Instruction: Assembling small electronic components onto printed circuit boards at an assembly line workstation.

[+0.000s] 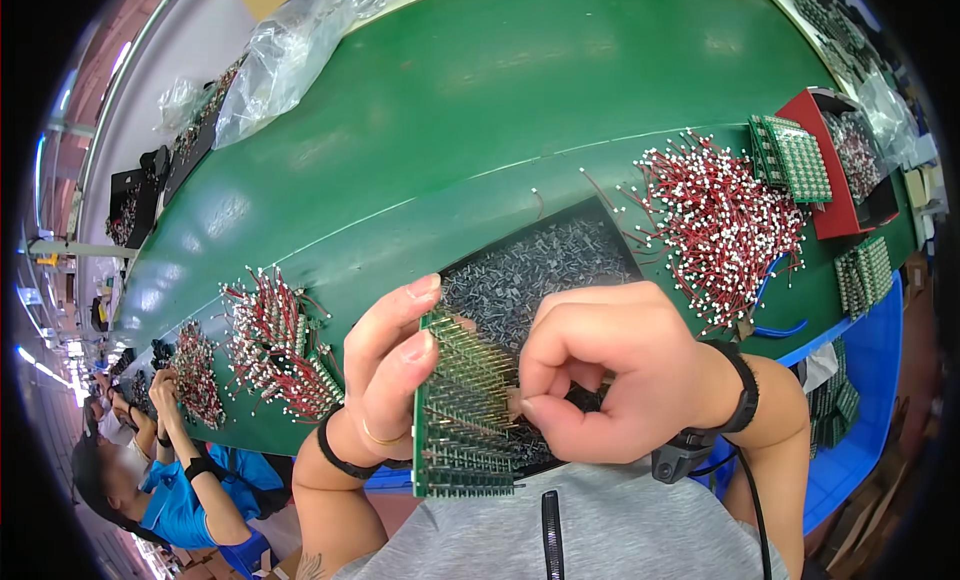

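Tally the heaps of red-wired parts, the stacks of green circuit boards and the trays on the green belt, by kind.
Heaps of red-wired white-tipped parts: 3
Stacks of green circuit boards lying on the belt: 2
Black tray of small grey parts: 1
Red tray: 1
Total: 7

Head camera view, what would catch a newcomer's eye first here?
Centre foreground: the left hand holds a green circuit board bristling with pins, the right hand pinching at its edge. Behind them lies a dark tray of small metal parts, and right of it a red-and-white wire heap on the green table.
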### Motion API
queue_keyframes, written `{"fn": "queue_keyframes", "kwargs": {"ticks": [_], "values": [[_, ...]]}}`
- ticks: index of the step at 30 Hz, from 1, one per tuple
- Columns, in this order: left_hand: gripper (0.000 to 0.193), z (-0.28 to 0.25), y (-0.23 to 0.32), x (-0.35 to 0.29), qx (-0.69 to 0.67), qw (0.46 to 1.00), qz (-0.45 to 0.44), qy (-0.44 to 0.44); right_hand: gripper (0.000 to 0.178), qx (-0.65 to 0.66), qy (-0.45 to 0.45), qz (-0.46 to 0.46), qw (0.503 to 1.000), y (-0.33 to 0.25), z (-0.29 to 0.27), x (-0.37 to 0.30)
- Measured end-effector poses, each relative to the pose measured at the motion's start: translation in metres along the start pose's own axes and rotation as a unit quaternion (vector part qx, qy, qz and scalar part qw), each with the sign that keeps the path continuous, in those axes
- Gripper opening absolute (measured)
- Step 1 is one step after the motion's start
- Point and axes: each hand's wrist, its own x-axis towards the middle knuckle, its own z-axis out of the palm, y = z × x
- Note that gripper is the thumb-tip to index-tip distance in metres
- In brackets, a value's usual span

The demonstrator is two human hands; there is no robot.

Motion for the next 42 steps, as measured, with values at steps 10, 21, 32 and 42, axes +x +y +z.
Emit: {"fn": "queue_keyframes", "kwargs": {"ticks": [10,21,32,42], "values": [[0.060,-0.012,-0.006,0.005,-0.057,0.993,0.079,-0.059,0.016,-0.004,0.018,-0.008,1.000,-0.004,0.003,-0.002],[0.063,-0.013,-0.007,0.004,-0.042,0.996,0.066,-0.051,0.015,-0.020,0.030,-0.030,0.999,0.000,0.001,-0.002],[0.046,-0.006,0.003,0.006,-0.073,0.995,-0.007,-0.065,0.018,-0.011,0.029,-0.010,0.999,-0.003,0.003,0.001],[0.045,-0.006,0.005,0.010,-0.091,0.992,-0.016,-0.081,0.020,-0.038,0.057,-0.002,0.998,-0.006,-0.003,-0.004]]}}
